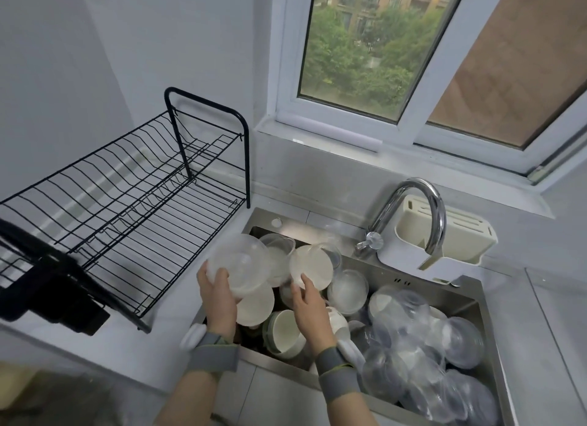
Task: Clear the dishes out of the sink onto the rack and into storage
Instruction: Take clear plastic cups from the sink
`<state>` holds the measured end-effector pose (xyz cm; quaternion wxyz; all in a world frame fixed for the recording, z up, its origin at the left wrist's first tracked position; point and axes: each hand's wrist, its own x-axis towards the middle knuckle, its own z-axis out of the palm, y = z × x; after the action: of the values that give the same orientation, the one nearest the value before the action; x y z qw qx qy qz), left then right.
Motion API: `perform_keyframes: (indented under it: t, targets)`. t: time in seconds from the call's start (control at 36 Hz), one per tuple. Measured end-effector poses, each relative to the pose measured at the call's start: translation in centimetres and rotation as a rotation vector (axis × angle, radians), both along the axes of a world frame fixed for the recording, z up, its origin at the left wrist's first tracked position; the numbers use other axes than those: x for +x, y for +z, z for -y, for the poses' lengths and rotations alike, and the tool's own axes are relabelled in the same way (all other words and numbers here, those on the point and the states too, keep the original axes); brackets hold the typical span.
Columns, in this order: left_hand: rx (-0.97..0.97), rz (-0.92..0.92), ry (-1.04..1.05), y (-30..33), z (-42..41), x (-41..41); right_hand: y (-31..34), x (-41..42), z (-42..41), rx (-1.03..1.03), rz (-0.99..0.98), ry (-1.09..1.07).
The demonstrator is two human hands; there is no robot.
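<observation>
The steel sink [473, 301] is heaped with cream bowls, cream cups and several clear plastic bowls. My left hand [217, 293] grips a clear plastic bowl [243, 262], tilted, above the sink's left edge. My right hand [306, 303] holds the lower rim of a cream plate [313, 263] raised on edge over the pile. A cream cup [286, 332] lies on its side between my wrists. The black wire dish rack [127, 203] stands on the counter to the left with nothing on its two tiers.
A chrome faucet [422, 203] arches over the sink's back edge, with a cream utensil holder [457, 238] behind it. Clear bowls [428, 362] fill the sink's right half. A window sill runs behind. A black caddy [47, 301] hangs at the rack's near end.
</observation>
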<state>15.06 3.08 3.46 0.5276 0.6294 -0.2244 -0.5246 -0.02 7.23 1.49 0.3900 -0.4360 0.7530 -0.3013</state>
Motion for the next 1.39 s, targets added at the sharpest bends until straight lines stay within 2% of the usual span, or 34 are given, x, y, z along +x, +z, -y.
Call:
perform_keyframes:
  t: [0.08,0.19,0.31,0.42,0.47,0.61,0.75,0.83,0.89,1.03,1.22,1.31,1.39]
  targets:
    - [-0.006,-0.026,0.062,0.0,0.5,0.3,-0.4,-0.3,0.6,0.067,-0.099,0.011]
    - [-0.023,-0.031,0.082,0.0,1.1,0.5,-0.3,0.1,2.0,-0.006,-0.235,0.102]
    - [-0.008,-0.019,0.066,-0.6,1.3,0.5,-0.7,0.8,3.9,-0.079,-0.628,0.301]
    - [0.019,-0.022,0.021,-1.0,1.4,0.0,-1.3,1.2,5.6,-0.122,-0.818,0.477]
    - [0.033,-0.053,0.01,-1.1,1.5,-0.2,-1.4,1.2,5.9,-0.109,-0.836,0.47]
    - [0.022,-0.053,0.0,-1.3,1.6,-0.6,-0.8,0.7,6.1,-0.181,-0.925,0.286]
    - [0.027,-0.014,0.0,-1.6,1.6,-0.8,-0.3,0.1,6.3,-0.263,-0.765,0.131]
    - [0.034,0.013,-0.028,-2.0,1.6,-1.0,1.3,0.1,6.5,-0.438,-0.631,-0.028]
    - [0.032,0.029,-0.031,-2.4,1.6,-1.3,2.4,0.2,6.4,-0.557,-0.566,-0.059]
    - [0.028,0.047,-0.071,-2.4,1.7,-2.3,4.3,1.4,6.2,-0.662,-0.536,0.173]
    - [-0.02,0.092,-0.062,-1.7,2.1,-3.4,4.3,3.2,5.2,-0.385,-0.401,0.554]
    - [-0.06,-0.092,-0.028,-1.2,1.9,-3.6,4.4,3.8,4.5,-0.365,-0.339,0.592]
    - [-0.054,-0.204,-0.089,-1.9,1.5,-3.2,4.5,3.8,4.4,-0.363,-0.335,0.632]
